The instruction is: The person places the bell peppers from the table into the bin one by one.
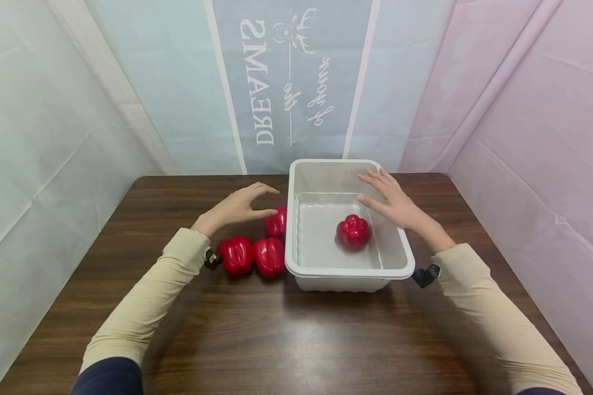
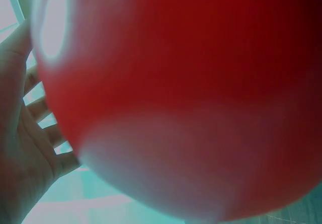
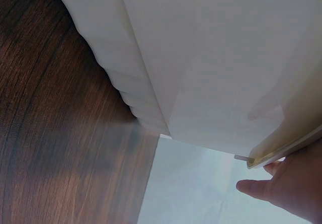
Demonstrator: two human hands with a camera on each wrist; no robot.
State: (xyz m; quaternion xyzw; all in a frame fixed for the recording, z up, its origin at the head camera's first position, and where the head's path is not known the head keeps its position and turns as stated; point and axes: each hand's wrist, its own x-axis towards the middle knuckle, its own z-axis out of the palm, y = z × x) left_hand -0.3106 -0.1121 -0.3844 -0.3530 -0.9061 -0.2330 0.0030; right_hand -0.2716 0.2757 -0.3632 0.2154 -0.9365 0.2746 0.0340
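A light grey plastic bin (image 1: 348,272) stands on the table with one glossy red bell pepper (image 1: 353,232) inside, toward its right wall. Left of the bin, three more lie together: a left bell pepper (image 1: 236,255), a middle bell pepper (image 1: 269,258) and a rear bell pepper (image 1: 276,222) partly covered by the bin's rim. My left hand (image 1: 237,206) is above and behind them, thumb and fingers apart, thumb tip overlapping the rear pepper. A blurred red pepper (image 2: 191,58) fills most of the left wrist view. Over the bin's right rim reaches my right hand (image 1: 392,202), fingers spread, holding nothing.
The dark wood-grain table (image 1: 296,340) ends at a printed cloth backdrop (image 1: 296,82). Pale cloth walls close in the left and right sides. In the right wrist view, the bin's outer wall (image 3: 201,73) rises close to the camera.
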